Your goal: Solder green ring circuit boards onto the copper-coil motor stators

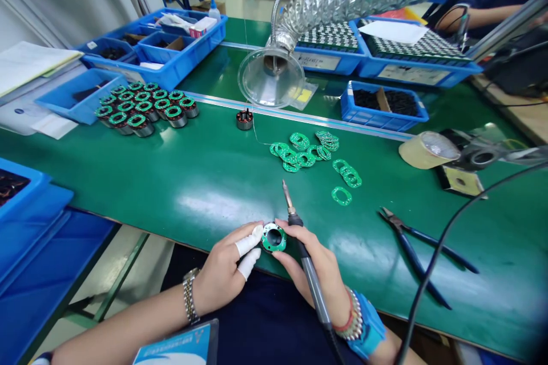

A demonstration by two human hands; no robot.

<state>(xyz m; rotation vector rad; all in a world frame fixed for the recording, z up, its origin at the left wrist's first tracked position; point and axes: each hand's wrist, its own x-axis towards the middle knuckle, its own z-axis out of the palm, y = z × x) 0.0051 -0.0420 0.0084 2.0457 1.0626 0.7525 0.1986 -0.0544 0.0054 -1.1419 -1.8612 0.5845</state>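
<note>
At the bench's near edge (192, 177), we see left hand (220, 268) pinching a motor (273, 238), right hand (325, 271) gripping an iron (314, 291) whose tip (285, 191) points far beside it.

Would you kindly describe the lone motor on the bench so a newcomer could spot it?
On the green bench, find the clear hood. Below it stands a small motor, apart from the motors to its left, and alone in lacking a green ring.

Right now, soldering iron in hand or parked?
In hand: the right hand grips the soldering iron pen-style, beside the green-ringed motor part held in the left hand.
</note>
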